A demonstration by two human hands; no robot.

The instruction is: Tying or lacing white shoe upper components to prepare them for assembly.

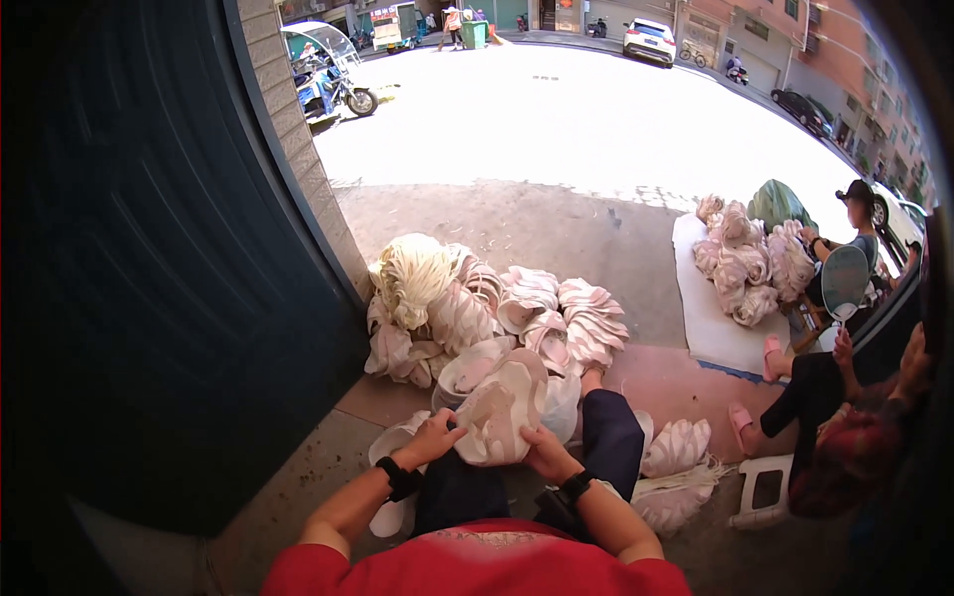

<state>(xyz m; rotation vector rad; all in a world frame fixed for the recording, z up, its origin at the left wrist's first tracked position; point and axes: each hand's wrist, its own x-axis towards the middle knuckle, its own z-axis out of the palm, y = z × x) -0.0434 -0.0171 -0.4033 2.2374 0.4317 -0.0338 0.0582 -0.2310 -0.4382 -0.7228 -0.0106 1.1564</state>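
Note:
Over my lap I hold a pale pink and white shoe upper (497, 417), soft and curved like a shell; whether it is one piece or several nested ones I cannot tell. My left hand (431, 440) is closed at its left edge, with a small dark object (452, 424) by the fingers, too small to name. At the lower right edge, my right hand (550, 457) pinches the upper. Just beyond lie nested bundles of similar uppers (593, 323). A hank of cream strips or cords (415, 278) tops the pile on the left.
More bundles (678, 447) lie right of my leg, near a white stool (763, 492). At right, a seated person (857, 223) is beside another pile (740, 260) on a white sheet (711, 333). Nearer, another person holds a round hand fan (846, 276). A dark door (179, 268) stands left.

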